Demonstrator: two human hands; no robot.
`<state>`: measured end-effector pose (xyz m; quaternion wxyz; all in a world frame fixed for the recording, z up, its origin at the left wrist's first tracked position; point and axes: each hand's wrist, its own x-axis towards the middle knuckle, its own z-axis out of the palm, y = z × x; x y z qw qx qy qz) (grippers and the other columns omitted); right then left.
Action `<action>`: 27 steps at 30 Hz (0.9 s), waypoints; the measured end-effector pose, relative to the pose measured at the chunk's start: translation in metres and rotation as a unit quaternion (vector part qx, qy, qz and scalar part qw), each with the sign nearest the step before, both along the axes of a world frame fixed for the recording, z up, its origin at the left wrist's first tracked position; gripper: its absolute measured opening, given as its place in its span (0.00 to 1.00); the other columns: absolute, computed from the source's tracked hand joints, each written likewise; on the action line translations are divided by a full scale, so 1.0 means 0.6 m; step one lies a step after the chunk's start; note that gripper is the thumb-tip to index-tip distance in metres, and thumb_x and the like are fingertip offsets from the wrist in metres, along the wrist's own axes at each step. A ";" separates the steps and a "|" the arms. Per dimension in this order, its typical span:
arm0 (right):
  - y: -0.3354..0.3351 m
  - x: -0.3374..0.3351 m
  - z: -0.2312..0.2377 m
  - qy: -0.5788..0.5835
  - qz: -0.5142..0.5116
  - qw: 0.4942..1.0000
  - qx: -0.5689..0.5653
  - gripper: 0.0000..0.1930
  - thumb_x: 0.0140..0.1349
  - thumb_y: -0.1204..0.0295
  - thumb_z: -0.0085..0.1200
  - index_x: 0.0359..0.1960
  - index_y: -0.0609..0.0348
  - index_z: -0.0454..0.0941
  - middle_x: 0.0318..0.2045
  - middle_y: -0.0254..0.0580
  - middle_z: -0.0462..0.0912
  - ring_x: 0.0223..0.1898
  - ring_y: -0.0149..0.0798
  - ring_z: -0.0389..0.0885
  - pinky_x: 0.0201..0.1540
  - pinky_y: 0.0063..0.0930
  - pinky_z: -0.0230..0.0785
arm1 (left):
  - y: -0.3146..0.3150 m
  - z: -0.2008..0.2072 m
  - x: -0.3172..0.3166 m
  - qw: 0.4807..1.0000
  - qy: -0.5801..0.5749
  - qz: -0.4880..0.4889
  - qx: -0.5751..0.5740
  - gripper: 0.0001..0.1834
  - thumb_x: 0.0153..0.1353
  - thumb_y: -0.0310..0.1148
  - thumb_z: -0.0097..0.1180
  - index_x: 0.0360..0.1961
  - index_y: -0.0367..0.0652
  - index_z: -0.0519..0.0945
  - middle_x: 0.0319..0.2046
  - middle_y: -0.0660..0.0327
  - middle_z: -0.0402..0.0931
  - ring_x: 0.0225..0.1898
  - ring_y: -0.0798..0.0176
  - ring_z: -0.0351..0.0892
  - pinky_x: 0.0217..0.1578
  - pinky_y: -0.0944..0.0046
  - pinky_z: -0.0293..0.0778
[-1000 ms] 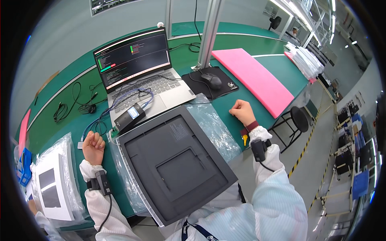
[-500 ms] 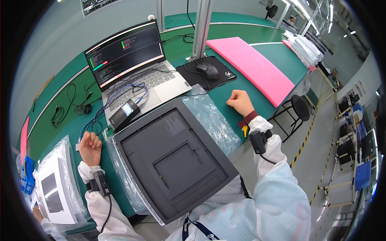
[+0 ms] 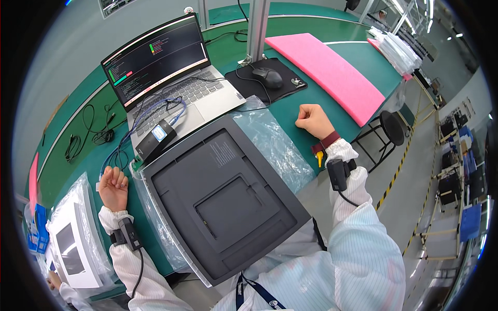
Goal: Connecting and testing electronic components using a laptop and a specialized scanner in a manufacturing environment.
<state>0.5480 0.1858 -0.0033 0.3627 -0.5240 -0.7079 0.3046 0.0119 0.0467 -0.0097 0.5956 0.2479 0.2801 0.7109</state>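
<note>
A dark grey rectangular panel [image 3: 171,192] with a recessed face lies in front of me, partly over clear plastic wrap [image 3: 277,150] and reaching past the table's near edge. Left of the panel, my left hand [image 3: 113,187] rests palm up with its fingers curled in and nothing visible in them. Cables run close behind it. To the right of the panel, my right hand [image 3: 314,121] is closed in a fist above the green table, apart from the panel, with no object showing. A small black device [image 3: 155,141] with blue cables lies at the laptop's [image 3: 194,114] front left corner.
A black mouse [image 3: 267,78] sits on a dark pad beside a metal post [image 3: 257,31]. Pink foam [image 3: 332,75] covers the right side of the table. A plastic-wrapped white panel [image 3: 88,249] stands at the left, near another person's hand [image 3: 54,280]. A black stool [image 3: 390,128] is at the right.
The whole view has shifted slightly, with the laptop and mouse a little higher. Both hands remain curled, and the panel appears unmoved on the table.
</note>
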 end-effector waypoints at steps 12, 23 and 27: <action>-0.010 0.008 -0.003 0.090 -0.039 0.995 0.010 0.08 0.42 0.81 0.55 0.14 0.61 0.68 0.13 0.30 0.69 0.17 0.22 0.65 0.20 0.20 0.57 | 0.001 0.003 0.004 1.000 -0.004 0.000 0.000 0.11 0.60 0.26 0.44 0.21 0.45 0.59 0.16 0.68 0.51 0.17 0.73 0.50 0.21 0.72 0.52; -0.022 0.005 -0.006 0.139 -0.113 0.984 0.017 0.08 0.41 0.81 0.56 0.13 0.61 0.68 0.13 0.34 0.72 0.14 0.25 0.68 0.17 0.19 0.59 | 0.001 0.001 0.000 1.000 0.003 -0.008 0.003 0.11 0.60 0.26 0.44 0.22 0.45 0.59 0.16 0.68 0.51 0.17 0.73 0.51 0.21 0.72 0.52; -0.024 0.000 -0.001 0.102 -0.105 0.989 0.017 0.08 0.40 0.81 0.56 0.12 0.62 0.68 0.12 0.36 0.73 0.15 0.26 0.71 0.18 0.19 0.61 | 0.003 0.000 0.003 1.000 0.006 -0.002 0.000 0.10 0.60 0.27 0.44 0.22 0.45 0.60 0.16 0.68 0.51 0.18 0.73 0.51 0.22 0.72 0.52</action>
